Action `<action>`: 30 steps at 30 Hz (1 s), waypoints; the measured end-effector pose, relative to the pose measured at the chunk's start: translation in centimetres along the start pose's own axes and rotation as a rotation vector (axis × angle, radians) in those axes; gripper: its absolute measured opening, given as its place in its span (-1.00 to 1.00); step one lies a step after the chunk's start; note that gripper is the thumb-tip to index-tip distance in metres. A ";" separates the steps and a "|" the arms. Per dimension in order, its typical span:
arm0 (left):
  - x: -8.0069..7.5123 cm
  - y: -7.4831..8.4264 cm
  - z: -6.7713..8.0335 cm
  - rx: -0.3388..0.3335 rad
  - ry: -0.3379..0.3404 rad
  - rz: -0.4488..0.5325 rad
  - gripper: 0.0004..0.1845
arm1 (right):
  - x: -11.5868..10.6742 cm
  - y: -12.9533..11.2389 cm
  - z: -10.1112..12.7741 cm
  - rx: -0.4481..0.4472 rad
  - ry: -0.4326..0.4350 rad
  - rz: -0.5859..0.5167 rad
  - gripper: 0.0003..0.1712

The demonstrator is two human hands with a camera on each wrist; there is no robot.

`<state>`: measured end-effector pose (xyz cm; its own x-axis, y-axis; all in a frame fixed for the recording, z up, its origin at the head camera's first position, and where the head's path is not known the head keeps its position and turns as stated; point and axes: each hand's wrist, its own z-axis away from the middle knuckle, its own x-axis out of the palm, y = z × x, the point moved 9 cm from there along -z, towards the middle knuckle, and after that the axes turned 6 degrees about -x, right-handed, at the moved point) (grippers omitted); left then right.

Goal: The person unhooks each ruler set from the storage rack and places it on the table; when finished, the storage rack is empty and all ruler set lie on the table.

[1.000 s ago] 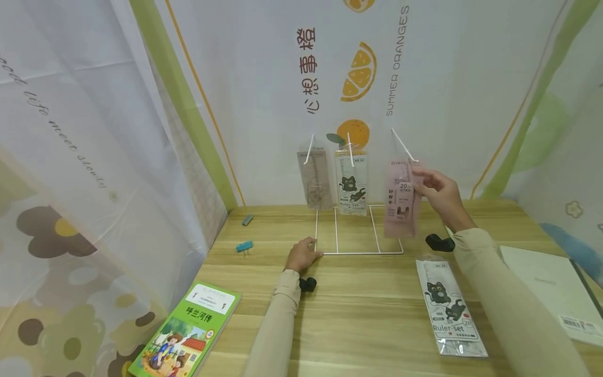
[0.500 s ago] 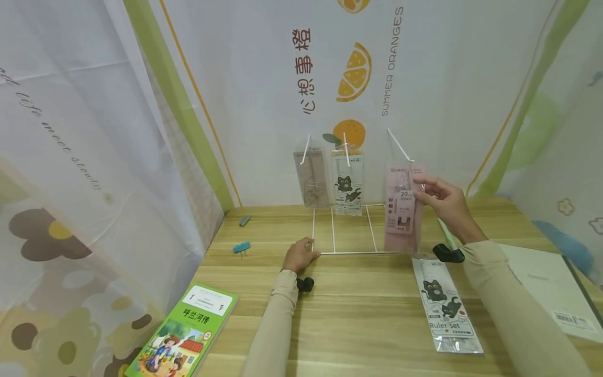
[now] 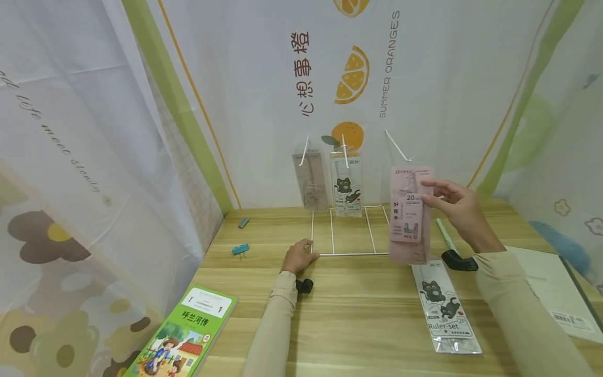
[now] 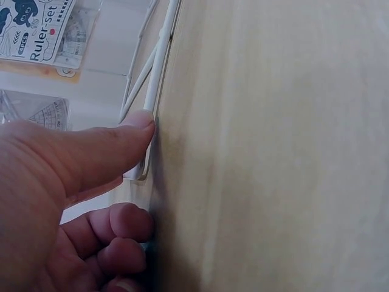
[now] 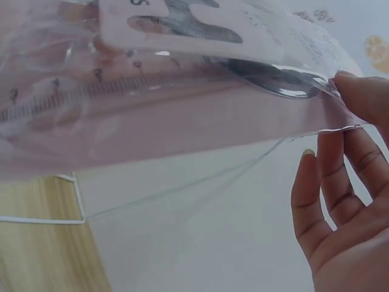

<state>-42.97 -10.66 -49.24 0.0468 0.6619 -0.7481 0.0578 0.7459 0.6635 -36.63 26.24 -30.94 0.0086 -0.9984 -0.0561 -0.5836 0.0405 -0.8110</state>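
My right hand (image 3: 459, 209) pinches the right edge of a pink ruler set (image 3: 407, 251) in a clear packet, between thumb and fingers. The packet hangs upright, its top close to the tip of the right-hand hook (image 3: 398, 145). In the right wrist view, ruler markings show through the plastic packet (image 5: 121, 146). At the front left corner of a white wire rack (image 3: 350, 254), my left hand (image 3: 299, 256) grips the wire; the left wrist view shows the thumb (image 4: 103, 152) on it. A grey-brown ruler set (image 3: 313, 183) and a white cat-print ruler set (image 3: 347, 178) hang on the other hooks.
Another cat-print ruler set (image 3: 445, 306) lies on the table, below the pink one. To its right are a pale notebook (image 3: 542, 283) and a green stick-like item (image 3: 445, 233). A green book (image 3: 188, 324), a blue binder clip (image 3: 240, 249) and a small grey-blue piece (image 3: 243, 223) lie left.
My right hand has moved right, down and toward me with the pink ruler set, drawing it along to the hook's tip. My left hand stays on the rack's corner.
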 end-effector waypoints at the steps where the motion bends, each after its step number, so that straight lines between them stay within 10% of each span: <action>1: 0.0 -0.1 0.0 0.001 0.000 -0.001 -0.50 | 0.0 -0.3 0.2 0.006 0.000 0.018 -0.59; 9: 0.2 0.0 0.1 -0.020 -0.015 0.020 -0.50 | 0.6 1.7 4.2 0.209 -0.224 0.362 -0.55; 18: -0.1 0.2 0.0 -0.007 -0.003 0.001 -0.50 | 2.4 9.3 10.5 0.514 -0.366 0.338 -0.42; 30: 0.0 0.1 0.0 -0.001 -0.007 0.000 -0.50 | 3.9 12.1 12.4 0.515 -0.386 0.416 -0.54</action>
<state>-43.01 -10.59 -49.20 0.0537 0.6612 -0.7483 0.0572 0.7461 0.6634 -33.59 23.32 -48.19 0.2093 -0.8160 -0.5388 -0.1499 0.5177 -0.8423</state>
